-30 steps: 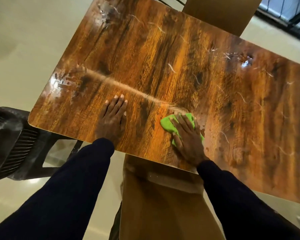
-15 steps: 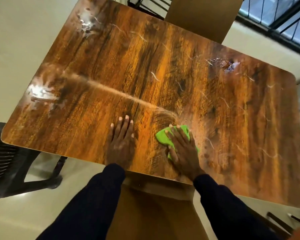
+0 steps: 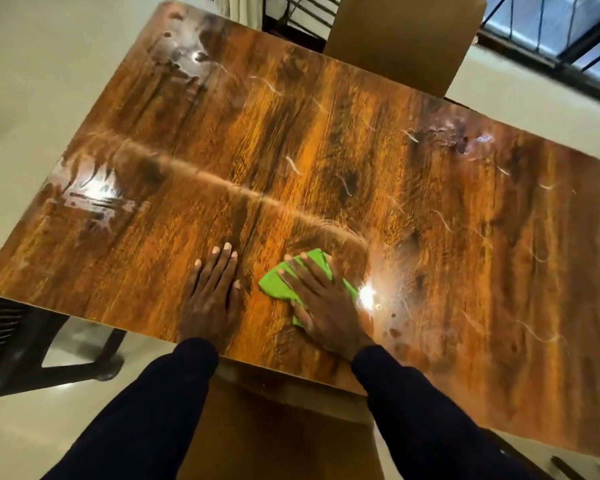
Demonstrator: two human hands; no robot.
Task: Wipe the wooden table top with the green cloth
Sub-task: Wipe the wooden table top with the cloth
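The glossy wooden table top (image 3: 326, 140) fills most of the view, with wet streaks and a wiped band across its near half. A folded green cloth (image 3: 274, 284) lies near the front edge, slightly right of middle. My right hand (image 3: 323, 306) presses flat on the cloth, fingers spread over it. Just left of it, my left hand (image 3: 212, 296) rests flat on the bare wood, fingers together, holding nothing. Both arms wear dark sleeves.
A dark chair (image 3: 11, 334) stands at the table's left end. A brown chair back (image 3: 402, 36) sits at the far side, and another brown seat (image 3: 278, 434) is below me at the near edge. A dark railing (image 3: 568, 53) runs at the back right.
The view has shifted so the table sits lower and more of it shows. Both hands stay flat near the front edge, the right one still on the cloth, which has slid slightly.
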